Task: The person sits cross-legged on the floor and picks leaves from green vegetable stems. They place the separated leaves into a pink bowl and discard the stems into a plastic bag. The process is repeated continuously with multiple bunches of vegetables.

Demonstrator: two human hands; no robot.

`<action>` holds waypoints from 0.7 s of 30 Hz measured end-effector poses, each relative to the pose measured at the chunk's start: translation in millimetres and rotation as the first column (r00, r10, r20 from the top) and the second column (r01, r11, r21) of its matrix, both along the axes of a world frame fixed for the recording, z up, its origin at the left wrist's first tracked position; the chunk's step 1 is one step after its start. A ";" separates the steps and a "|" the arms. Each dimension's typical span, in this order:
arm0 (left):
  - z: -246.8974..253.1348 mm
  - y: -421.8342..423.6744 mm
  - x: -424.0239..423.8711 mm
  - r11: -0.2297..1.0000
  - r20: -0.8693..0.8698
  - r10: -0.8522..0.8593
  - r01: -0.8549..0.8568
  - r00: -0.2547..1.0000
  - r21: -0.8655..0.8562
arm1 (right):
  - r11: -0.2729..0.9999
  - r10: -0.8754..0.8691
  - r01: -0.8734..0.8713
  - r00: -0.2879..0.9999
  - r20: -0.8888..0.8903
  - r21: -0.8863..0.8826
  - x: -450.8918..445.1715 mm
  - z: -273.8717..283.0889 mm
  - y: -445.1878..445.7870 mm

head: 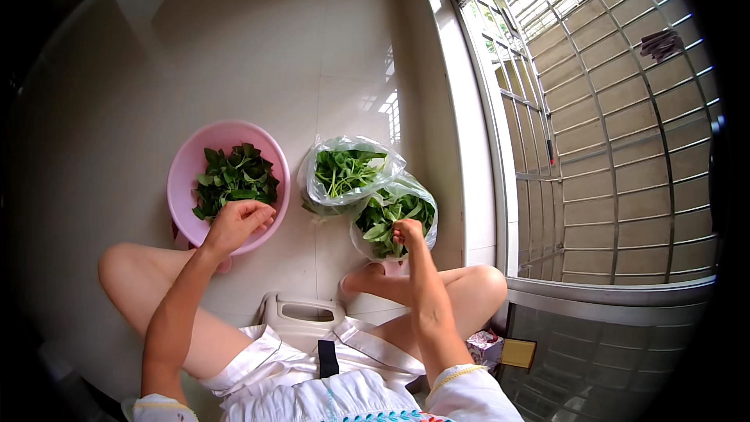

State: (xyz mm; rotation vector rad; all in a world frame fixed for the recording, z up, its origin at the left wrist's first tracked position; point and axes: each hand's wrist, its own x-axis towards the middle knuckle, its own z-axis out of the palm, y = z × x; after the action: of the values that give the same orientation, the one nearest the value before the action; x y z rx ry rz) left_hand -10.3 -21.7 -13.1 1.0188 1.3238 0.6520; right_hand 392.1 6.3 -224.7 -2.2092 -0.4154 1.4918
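Observation:
My left hand [240,223] is over the near rim of a pink plastic basin [181,187], its fingers curled together. Whether it pinches anything is hidden. Loose dark green leaves [237,176] lie heaped inside the basin. On the right, my right hand [409,231] is at a clear plastic bag [432,196] filled with leafy greens [378,228]. Its fingers are closed on the greens at the bag's mouth. Just behind, a second clear plastic bag [310,179] holds leafy green stems [343,173], its top spread wide.
Glossy tiles cover the floor [263,58]. A beige plastic stool [304,308] is beneath me, between my legs. At right stand a sliding window frame [480,99] and metal security bars [609,129]. A patterned box [484,347] sits beside my right knee.

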 end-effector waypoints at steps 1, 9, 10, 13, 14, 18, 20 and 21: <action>1.6 1.0 2.0 1.000 0.020 -0.012 0.012 1.000 0.005 | 0.995 0.086 -0.090 0.993 -0.086 -0.041 7.9 17.6 4.8; -16.0 -7.1 9.9 0.987 0.043 -0.153 0.150 0.987 0.064 | 0.638 0.770 -0.747 0.614 -0.173 0.188 -62.5 220.1 24.7; -11.5 -10.6 14.0 0.989 0.043 -0.122 0.118 0.992 0.092 | 0.597 0.801 -0.769 0.555 -0.222 0.228 -76.7 230.8 18.4; -6.6 -13.9 25.7 0.970 0.170 -0.142 0.103 0.975 0.221 | 0.612 0.779 -0.707 0.463 -0.423 0.355 -116.2 240.7 -0.3; -6.2 -15.1 28.2 0.984 0.296 -0.121 0.075 0.947 0.162 | 0.595 0.791 -0.720 0.445 -0.420 0.358 -130.2 242.4 -5.2; 4.7 -14.3 26.4 0.983 0.462 -0.173 0.124 0.870 0.134 | 0.672 0.715 -0.618 0.399 -0.574 0.408 -169.3 223.1 -16.5; -3.0 -15.0 17.3 0.989 0.496 -0.134 0.087 0.858 0.117 | 0.693 0.674 -0.596 0.336 -0.658 0.405 -181.3 219.9 -15.9; -6.4 -14.6 15.2 0.992 0.519 -0.113 0.065 0.847 0.109 | 0.718 0.637 -0.582 0.328 -0.697 0.382 -185.3 221.0 -16.7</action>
State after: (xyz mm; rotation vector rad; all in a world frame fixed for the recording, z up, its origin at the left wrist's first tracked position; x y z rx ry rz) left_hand 4.9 -36.3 -19.5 0.8802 0.7661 0.8521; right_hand 206.9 -10.4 -3.6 -1.0501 -1.0265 2.6210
